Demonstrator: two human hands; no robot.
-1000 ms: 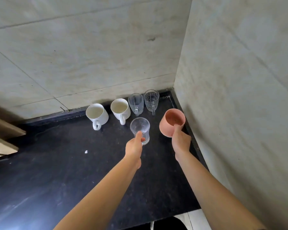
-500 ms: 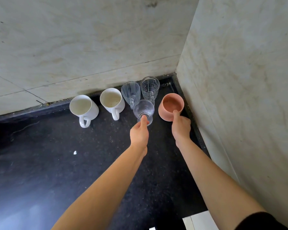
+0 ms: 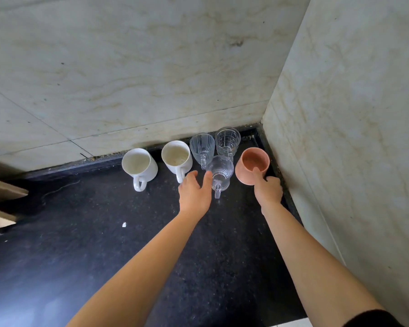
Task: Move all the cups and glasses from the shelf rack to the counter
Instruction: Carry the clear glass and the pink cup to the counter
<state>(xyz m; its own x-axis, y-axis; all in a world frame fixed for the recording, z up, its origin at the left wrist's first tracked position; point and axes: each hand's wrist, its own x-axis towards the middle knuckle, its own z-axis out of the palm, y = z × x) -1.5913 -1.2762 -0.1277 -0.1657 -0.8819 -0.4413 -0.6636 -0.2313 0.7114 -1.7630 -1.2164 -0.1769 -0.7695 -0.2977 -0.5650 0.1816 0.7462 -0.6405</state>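
Both bare forearms reach forward over the black speckled table (image 3: pixel 85 256) toward its far right corner. The left hand (image 3: pixel 195 194) is spread, fingers apart, palm down; its thumb lies against the left side of a clear glass mug (image 3: pixel 220 172) that stands on the table with its handle pointing toward the person. The right hand (image 3: pixel 268 191) is clamped on the near rim of a terracotta-pink cup (image 3: pixel 252 168), thumb inside the mouth, fingers on the outer wall; the cup sits tilted slightly toward the camera, close to the right wall (image 3: pixel 352 138).

Half a second ago the left hand still pinched the glass mug's rim; now it has let go and opened, and the mug rests on its base. A second ago both vessels were held farther out from the corner; they now stand just in front of the back row.

That row runs along the back wall: two white ceramic mugs (image 3: pixel 139 165) (image 3: pixel 176 158), a ribbed glass mug (image 3: pixel 202 146) and a grid-patterned glass (image 3: pixel 227 140). No writing shows on anything.
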